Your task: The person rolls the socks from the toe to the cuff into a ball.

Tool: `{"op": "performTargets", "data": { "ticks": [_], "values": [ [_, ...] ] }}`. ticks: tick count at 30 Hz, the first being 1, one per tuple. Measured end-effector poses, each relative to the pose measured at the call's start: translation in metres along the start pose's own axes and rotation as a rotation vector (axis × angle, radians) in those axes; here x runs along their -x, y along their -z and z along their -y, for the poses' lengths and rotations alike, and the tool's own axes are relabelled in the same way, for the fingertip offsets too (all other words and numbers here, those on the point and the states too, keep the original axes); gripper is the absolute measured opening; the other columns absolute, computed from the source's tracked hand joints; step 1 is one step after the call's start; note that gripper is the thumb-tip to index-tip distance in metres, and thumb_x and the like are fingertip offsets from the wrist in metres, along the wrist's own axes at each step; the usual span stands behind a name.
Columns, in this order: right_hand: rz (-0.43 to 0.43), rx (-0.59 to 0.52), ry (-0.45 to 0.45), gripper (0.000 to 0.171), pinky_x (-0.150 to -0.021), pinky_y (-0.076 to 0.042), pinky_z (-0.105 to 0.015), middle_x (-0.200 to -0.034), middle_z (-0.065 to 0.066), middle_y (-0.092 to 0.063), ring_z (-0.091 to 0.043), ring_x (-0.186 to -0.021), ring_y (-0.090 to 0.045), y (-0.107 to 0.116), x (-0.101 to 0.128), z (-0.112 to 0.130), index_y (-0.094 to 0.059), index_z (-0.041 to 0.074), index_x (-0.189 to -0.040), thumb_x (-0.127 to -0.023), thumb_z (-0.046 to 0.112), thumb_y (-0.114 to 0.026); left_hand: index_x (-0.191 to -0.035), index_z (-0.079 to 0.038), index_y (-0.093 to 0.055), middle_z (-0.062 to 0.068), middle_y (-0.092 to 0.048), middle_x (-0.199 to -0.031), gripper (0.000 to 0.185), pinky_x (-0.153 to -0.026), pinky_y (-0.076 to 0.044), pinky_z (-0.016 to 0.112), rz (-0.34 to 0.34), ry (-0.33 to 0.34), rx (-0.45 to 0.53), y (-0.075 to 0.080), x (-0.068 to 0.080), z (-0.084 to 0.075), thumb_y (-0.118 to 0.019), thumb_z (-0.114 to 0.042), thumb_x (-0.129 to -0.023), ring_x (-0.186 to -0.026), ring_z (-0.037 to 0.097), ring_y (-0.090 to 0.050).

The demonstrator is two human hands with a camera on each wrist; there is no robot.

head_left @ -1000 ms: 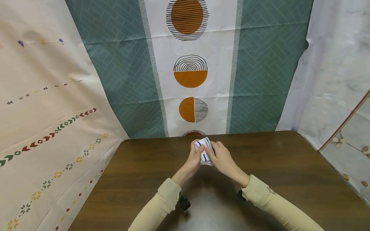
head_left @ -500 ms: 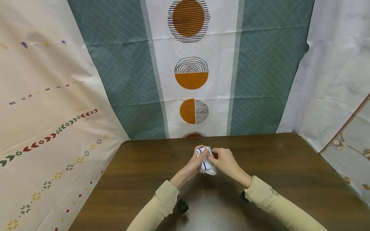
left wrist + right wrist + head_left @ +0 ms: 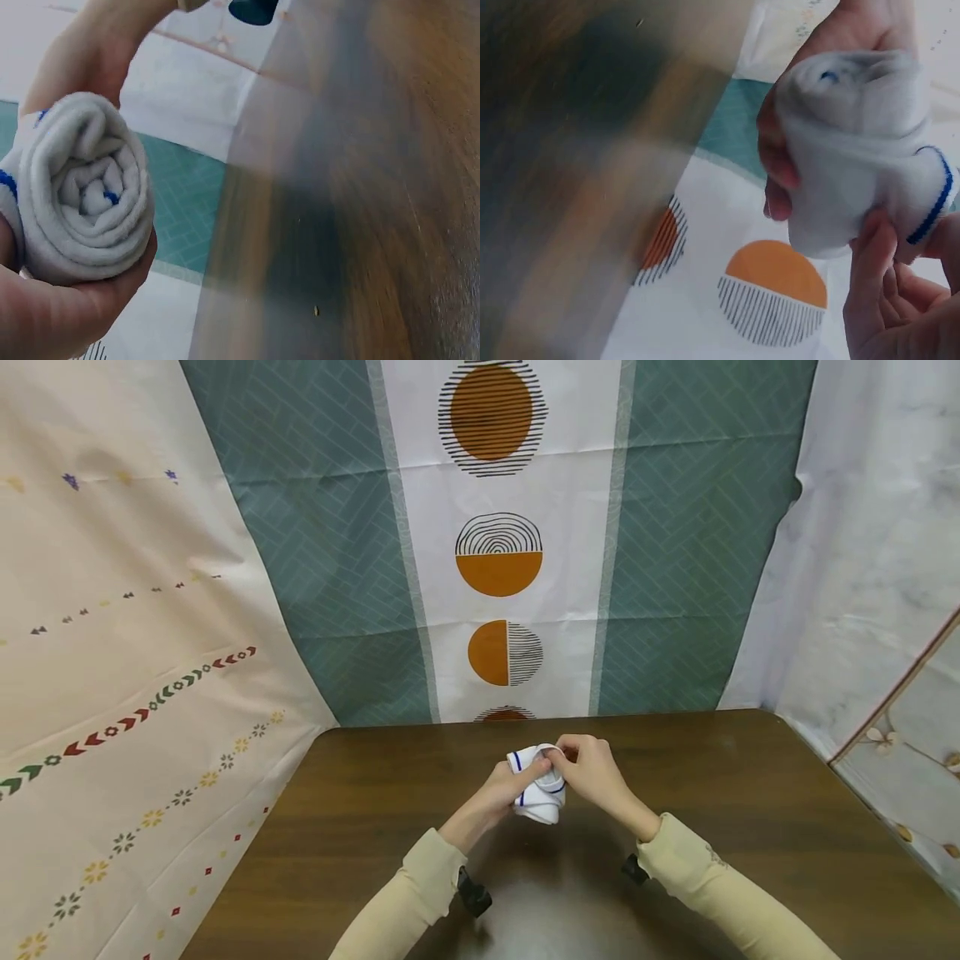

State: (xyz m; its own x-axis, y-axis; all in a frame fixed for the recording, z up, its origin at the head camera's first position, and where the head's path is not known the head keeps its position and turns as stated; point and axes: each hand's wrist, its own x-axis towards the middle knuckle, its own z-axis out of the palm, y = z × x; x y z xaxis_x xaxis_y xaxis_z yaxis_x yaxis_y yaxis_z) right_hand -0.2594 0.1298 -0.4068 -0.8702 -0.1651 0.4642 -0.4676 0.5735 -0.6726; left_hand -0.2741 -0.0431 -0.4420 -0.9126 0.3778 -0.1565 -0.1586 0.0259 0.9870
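Observation:
A white rolled bundle with blue stripes [image 3: 538, 806], which looks like rolled-up socks, is held above the table between both hands. My left hand [image 3: 497, 792] grips the roll from its left side, thumb across the front. My right hand [image 3: 597, 772] pinches the stretched edge at the upper right of the bundle. In the left wrist view the end of the sock roll [image 3: 86, 199] faces the camera as a soft spiral with a blue fleck inside. A blue-edged cuff [image 3: 930, 202] is folded outward beside the right fingers [image 3: 874, 247] in the right wrist view.
The dark wooden table [image 3: 360, 843] lies below the hands. Behind it hangs a green and white cloth [image 3: 675, 568] with orange circles. Patterned cream fabric [image 3: 150, 693] borders the left side, and a pale marbled sheet [image 3: 862, 568] the right.
My right hand has gone from holding the bundle's side to pinching its edge and drawing it open to the right. The bundle looks wider, its cuff folding outward. My left hand keeps its grip.

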Motion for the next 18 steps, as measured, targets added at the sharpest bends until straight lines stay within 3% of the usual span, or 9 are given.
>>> {"op": "performTargets", "data": {
  "ticks": [3, 5, 8, 10, 13, 18],
  "values": [
    [-0.064, 0.045, 0.115, 0.009, -0.05, -0.044, -0.022, -0.066, 0.001, -0.06, -0.008, -0.057, -0.051, 0.004, -0.002, -0.001, -0.064, 0.011, -0.08, -0.084, 0.008, -0.071, -0.115, 0.0, -0.061, 0.004, -0.071, -0.092, 0.054, -0.071, -0.056, 0.032, -0.025, 0.037, 0.056, -0.002, 0.001, -0.001, -0.067, -0.046, -0.087, -0.078, 0.014, -0.068],
    [-0.081, 0.097, 0.263, 0.015, -0.056, -0.049, -0.023, -0.075, 0.0, -0.062, -0.009, -0.064, -0.055, 0.007, -0.004, -0.003, -0.063, 0.011, -0.084, -0.081, 0.001, -0.073, -0.115, 0.002, -0.062, 0.003, -0.071, -0.089, 0.053, -0.069, -0.055, 0.03, -0.035, 0.051, 0.107, -0.002, 0.001, -0.002, -0.066, -0.043, -0.088, -0.077, 0.013, -0.068],
    [-0.047, 0.178, 0.512, 0.024, -0.063, -0.053, -0.027, -0.087, -0.004, -0.059, -0.013, -0.074, -0.058, 0.013, -0.007, -0.006, -0.062, 0.009, -0.081, -0.076, -0.012, -0.072, -0.116, 0.004, -0.061, 0.001, -0.07, -0.086, 0.051, -0.068, -0.054, 0.027, -0.029, 0.066, 0.176, -0.001, 0.0, -0.005, -0.065, -0.039, -0.088, -0.076, 0.012, -0.066],
    [-0.003, 0.234, 0.623, 0.026, -0.065, -0.054, -0.028, -0.09, -0.007, -0.056, -0.016, -0.078, -0.058, 0.016, -0.008, -0.008, -0.065, 0.01, -0.077, -0.073, -0.016, -0.072, -0.117, 0.004, -0.061, 0.0, -0.069, -0.086, 0.051, -0.068, -0.054, 0.027, -0.025, 0.076, 0.2, 0.0, -0.001, -0.007, -0.064, -0.038, -0.088, -0.077, 0.012, -0.066],
    [0.021, 0.316, 0.646, 0.026, -0.066, -0.056, -0.029, -0.089, -0.008, -0.057, -0.018, -0.078, -0.06, 0.019, -0.007, -0.009, -0.069, 0.009, -0.076, -0.07, -0.016, -0.074, -0.117, 0.004, -0.06, 0.001, -0.069, -0.087, 0.049, -0.068, -0.054, 0.028, -0.018, 0.107, 0.183, 0.0, 0.0, -0.009, -0.065, -0.035, -0.088, -0.077, 0.013, -0.066],
    [-0.037, 0.312, 0.516, 0.022, -0.066, -0.057, -0.03, -0.083, -0.007, -0.064, -0.018, -0.074, -0.064, 0.017, -0.004, -0.008, -0.072, 0.005, -0.078, -0.071, -0.015, -0.074, -0.115, 0.003, -0.061, 0.003, -0.07, -0.088, 0.039, -0.068, -0.054, 0.03, 0.062, 0.138, -0.02, -0.001, 0.005, -0.014, -0.066, -0.026, -0.089, -0.076, 0.015, -0.066]
  ]
}}
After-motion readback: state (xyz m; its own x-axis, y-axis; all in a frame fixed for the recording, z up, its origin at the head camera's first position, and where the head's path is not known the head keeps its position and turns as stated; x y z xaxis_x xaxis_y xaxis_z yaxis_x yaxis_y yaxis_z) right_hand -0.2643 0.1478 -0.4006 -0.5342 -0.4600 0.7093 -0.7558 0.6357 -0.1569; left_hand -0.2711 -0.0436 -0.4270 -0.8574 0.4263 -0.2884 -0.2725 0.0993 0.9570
